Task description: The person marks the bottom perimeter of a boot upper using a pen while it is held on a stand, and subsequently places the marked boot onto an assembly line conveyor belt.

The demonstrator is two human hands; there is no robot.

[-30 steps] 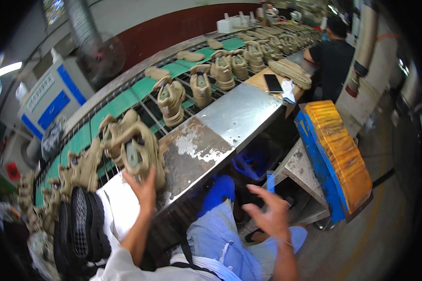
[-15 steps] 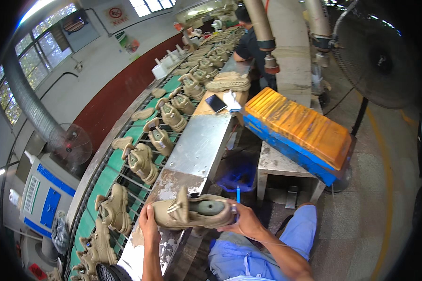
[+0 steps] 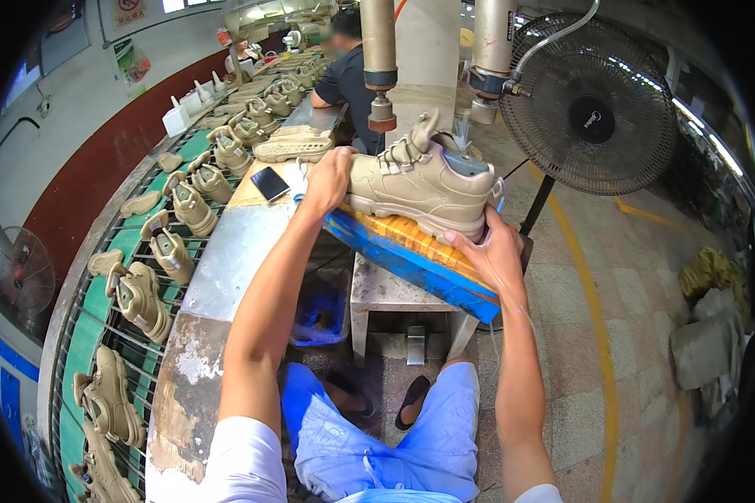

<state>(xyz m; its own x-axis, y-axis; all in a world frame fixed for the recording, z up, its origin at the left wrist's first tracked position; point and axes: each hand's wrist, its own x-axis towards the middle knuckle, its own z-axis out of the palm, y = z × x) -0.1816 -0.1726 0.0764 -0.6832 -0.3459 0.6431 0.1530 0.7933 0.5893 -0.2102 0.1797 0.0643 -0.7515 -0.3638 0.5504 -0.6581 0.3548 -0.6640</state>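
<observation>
Both my hands hold a beige shoe [image 3: 419,189] with a chunky sole, its toe to the left and heel to the right. My left hand [image 3: 330,178] is closed round the toe. At the heel, my right hand [image 3: 488,251] grips the sole, the thumb pressed on its side. Under the shoe lies an orange ribbed pad [image 3: 411,243] on a blue base [image 3: 419,277], partly hidden by it; I cannot tell if they touch. Two press cylinders [image 3: 381,59] hang above, close over the shoe.
On the left a green conveyor [image 3: 84,293] carries several beige shoes [image 3: 138,298]. A phone [image 3: 269,184] and a loose sole [image 3: 294,147] lie on the bench [image 3: 226,260]. A co-worker [image 3: 348,84] sits beyond. A black fan [image 3: 596,109] stands at right, and a pedal [image 3: 415,344] is below.
Both hands have carried the shoe from beside the bench up and forward over the orange pad. The shoe now shows its side. My view has swung to the right.
</observation>
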